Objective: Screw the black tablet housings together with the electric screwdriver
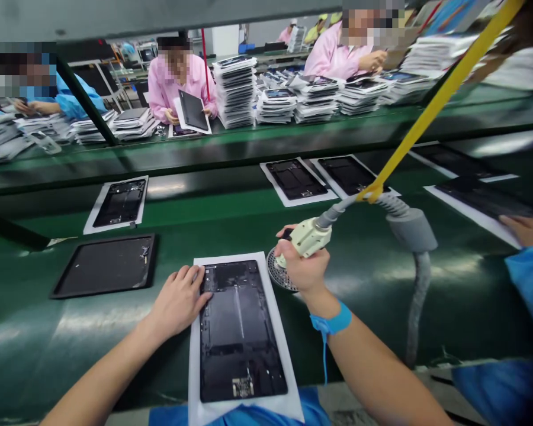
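Note:
In the head view, an opened tablet housing [242, 337] with dark inner parts lies on a white sheet [288, 384] before me, close to the table's front edge. My left hand [180, 299] rests on the housing's upper left edge, fingers stretched out and thumb on the inside. My right hand [306, 266] is wrapped round a cream electric screwdriver [311, 236], to the right of the housing's top. Just beneath that tool sits a round perforated metal plate [275, 272], partly hidden by my hand. The screwdriver's tip cannot be made out.
A black tray [106, 266] with small parts lies left. More housings on sheets stand behind, such as one tablet housing [121, 201]. A yellow strap [444, 100] and grey cable [420, 302] hang right. A co-worker's hand [528, 228] is far right. Stacks [235, 92] line the back bench.

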`<state>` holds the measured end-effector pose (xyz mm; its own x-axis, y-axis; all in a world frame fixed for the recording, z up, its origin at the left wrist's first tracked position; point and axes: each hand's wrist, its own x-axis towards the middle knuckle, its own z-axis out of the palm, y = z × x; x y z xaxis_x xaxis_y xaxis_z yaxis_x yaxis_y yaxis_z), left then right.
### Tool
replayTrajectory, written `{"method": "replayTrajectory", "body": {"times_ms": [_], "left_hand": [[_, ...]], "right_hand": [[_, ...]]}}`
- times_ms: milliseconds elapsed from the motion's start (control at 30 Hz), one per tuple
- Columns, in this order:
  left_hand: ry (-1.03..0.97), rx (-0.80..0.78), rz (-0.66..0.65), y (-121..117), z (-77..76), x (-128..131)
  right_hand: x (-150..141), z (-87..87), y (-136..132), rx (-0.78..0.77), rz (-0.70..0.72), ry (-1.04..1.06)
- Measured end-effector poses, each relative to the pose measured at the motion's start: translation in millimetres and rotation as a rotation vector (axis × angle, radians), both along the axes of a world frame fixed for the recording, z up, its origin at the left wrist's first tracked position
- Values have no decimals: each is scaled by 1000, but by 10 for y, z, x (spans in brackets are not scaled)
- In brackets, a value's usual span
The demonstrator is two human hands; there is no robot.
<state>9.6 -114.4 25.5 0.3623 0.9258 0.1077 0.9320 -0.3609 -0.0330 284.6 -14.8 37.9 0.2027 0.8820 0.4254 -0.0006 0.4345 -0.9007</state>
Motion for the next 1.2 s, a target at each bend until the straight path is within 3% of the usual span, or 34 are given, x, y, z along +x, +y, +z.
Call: {"method": "replayTrajectory", "body": {"times_ms": [100,267,367,600,1000,1200], "left_hand": [[-78,-5,26,20,-57,-24],[-449,49,29,286,-231,-244],[-555,60,58,382,-266,-320],[-612,21,55,374,-218,-271],[-651,-6,63,392,-234,-297],[-666,-1,71,420,-340,-221]], "right_hand": [[0,7,11,-1,-12,-6],[-3,-23,6,-16,12,-7],[-24,-31,-23,-15,59,-10],[-70,-68,-55,-26,118,-9],[-81,-124,-34,-22,98,6],[-44,12,-70,2,24,6]]}}
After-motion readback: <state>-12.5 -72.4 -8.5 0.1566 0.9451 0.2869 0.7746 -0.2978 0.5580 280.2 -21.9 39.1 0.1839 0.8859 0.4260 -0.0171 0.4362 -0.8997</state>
